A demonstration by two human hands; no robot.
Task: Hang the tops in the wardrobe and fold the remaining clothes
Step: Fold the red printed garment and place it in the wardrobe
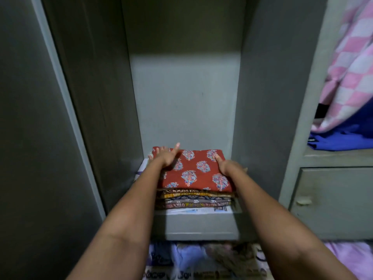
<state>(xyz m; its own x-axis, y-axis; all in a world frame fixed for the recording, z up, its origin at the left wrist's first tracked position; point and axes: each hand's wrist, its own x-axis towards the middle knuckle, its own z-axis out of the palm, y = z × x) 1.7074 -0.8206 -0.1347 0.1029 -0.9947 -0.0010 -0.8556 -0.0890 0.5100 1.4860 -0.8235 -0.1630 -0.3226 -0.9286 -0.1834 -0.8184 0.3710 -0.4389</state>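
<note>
Left hand (168, 158) lying flat on the red printed garment (193, 170), fingers straight and spread, thumb raised toward the back wall, gripping nothing. Right hand (226, 167) at the garment's right edge, thumb pressed on top, remaining fingers tucked down over the side of the stack, so a pinching grip on the cloth; how far under the fingers reach cannot be told. Both forearms stretched forward into the open wardrobe (181, 87).

Red garment folded square, printed with blue and orange motifs, sitting as top layer of a stack of folded clothes (194, 199), with brown, mustard, dark blue and grey patterned edges showing below. Stack resting on a newspaper lining (212, 209) on the grey wardrobe shelf (197, 225), toward the front and slightly left of centre.

Below the shelf, more clothes (191, 257), blurred. At right, a pink-and-white checked cloth (347, 77) hanging over a blue cloth (341, 138), above a closed grey drawer (333, 201).
</note>
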